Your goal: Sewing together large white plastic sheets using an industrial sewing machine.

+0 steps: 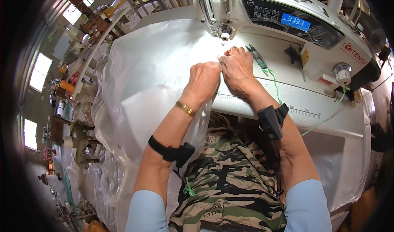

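Note:
A large, thin white sheet (143, 63), whether plastic or fabric I cannot tell, spreads over the left of the sewing machine bed and hangs down that side. My left hand (204, 79) is closed on its right edge, fingers curled under. Touching it, my right hand (237, 69) pinches the same edge a little nearer the needle area; its fingertips are partly hidden. Just beyond the fingers is the lit needle area of the white sewing machine (271, 37). Thread snips (256, 56), tied to a green cord (276, 84), lie right of my right hand.
A small dark tool (294, 55) stands against the machine on the right, by a handwheel-like knob (342, 73). A blue display (295, 21) glows on the machine head. A ruler strip (303, 112) runs along the table's front. Cluttered shelving fills the far left.

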